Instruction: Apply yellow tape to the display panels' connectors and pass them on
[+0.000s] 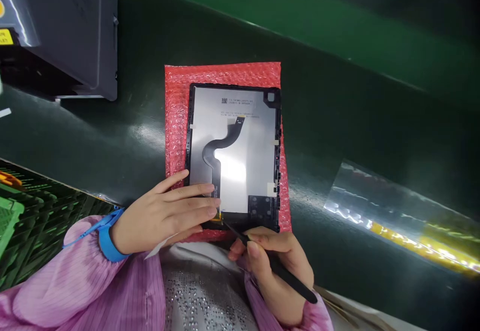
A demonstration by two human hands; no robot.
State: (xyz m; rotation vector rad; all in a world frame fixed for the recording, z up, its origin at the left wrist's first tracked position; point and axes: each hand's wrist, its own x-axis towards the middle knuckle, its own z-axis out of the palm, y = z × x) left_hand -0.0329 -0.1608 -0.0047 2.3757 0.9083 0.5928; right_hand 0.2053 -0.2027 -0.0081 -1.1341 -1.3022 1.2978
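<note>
Directly before me, the silvery panel [204, 108] lies with its long axis pointing away on crinkled red bubble wrap [176, 101], my left hand [157, 216] open, its fingers over the panel's near-left part and curving black ribbon [217, 144]. My right hand [275, 293] grips a slim, tapered black tool [283, 271], its tip just beside the ribbon's gold end [217, 217], and my left fingertips are nearer that end than my right ones.

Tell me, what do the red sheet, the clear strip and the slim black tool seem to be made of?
Red sheet: glossy plastic bubble wrap, judging by its small shiny bumps.
Clear strip: probably smooth plastic film; the dark table shows through.
Slim black tool: dull-surfaced, perhaps coated metal or plastic.
</note>
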